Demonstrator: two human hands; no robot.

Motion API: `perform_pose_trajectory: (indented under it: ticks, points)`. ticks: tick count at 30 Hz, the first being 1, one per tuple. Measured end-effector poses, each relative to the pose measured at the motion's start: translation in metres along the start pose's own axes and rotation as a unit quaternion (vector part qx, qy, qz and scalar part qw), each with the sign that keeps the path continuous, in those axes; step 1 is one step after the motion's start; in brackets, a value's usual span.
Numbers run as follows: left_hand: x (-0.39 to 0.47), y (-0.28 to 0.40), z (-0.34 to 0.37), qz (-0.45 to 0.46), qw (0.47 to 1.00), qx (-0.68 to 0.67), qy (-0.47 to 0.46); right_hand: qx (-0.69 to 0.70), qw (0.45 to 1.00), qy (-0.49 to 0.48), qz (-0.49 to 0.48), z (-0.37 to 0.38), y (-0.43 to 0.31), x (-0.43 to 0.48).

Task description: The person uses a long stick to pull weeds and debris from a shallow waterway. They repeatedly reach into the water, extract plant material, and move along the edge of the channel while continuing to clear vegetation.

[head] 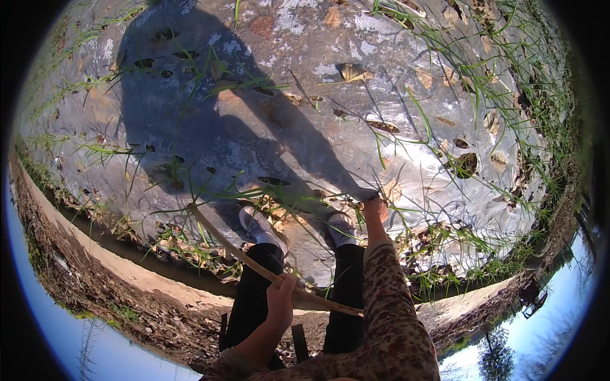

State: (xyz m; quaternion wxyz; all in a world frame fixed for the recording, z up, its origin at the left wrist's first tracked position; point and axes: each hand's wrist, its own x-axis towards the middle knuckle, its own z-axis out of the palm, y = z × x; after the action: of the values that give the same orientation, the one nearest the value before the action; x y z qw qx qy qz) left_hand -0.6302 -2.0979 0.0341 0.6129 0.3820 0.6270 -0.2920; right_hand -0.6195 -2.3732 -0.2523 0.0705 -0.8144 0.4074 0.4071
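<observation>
My left hand (281, 297) is closed around a long, slightly bent wooden stick (224, 241), which slants across in front of my legs. Its far end reaches out over the plastic film at the left. My right hand (376, 210) is stretched down low to the plastic mulch film (329, 143), among narrow green leaves by my right shoe. The fingers are curled, but what lies inside them is too small and hidden to make out. Thin-leaved green plants (424, 119) grow up through holes in the film. Around my right hand lie dry leaves (392, 190).
My light shoes (257, 224) stand on the film among plants and dead leaves. Torn holes (466, 165) dot the film. Behind me a dark furrow (138, 259) runs along the bed's edge, with bare soil (157, 285) beyond. My shadow (176, 109) covers the upper left.
</observation>
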Motion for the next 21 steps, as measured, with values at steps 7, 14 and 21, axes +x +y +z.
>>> perform_pose_trajectory:
  ticks: [7, 14, 21]
  points:
    - [-0.002, 0.010, 0.001, 0.021, 0.999, 0.024, -0.004, 0.027, 0.998, 0.015, 0.052, -0.008, -0.007, -0.001]
    - [-0.001, 0.004, -0.004, 0.029, 0.999, 0.015, -0.005, 0.052, 0.997, 0.046, 0.029, -0.022, -0.008, -0.020]
    - [-0.001, 0.003, -0.002, 0.040, 0.999, 0.019, -0.016, 0.028, 0.989, -0.008, -0.144, -0.060, 0.022, -0.049]
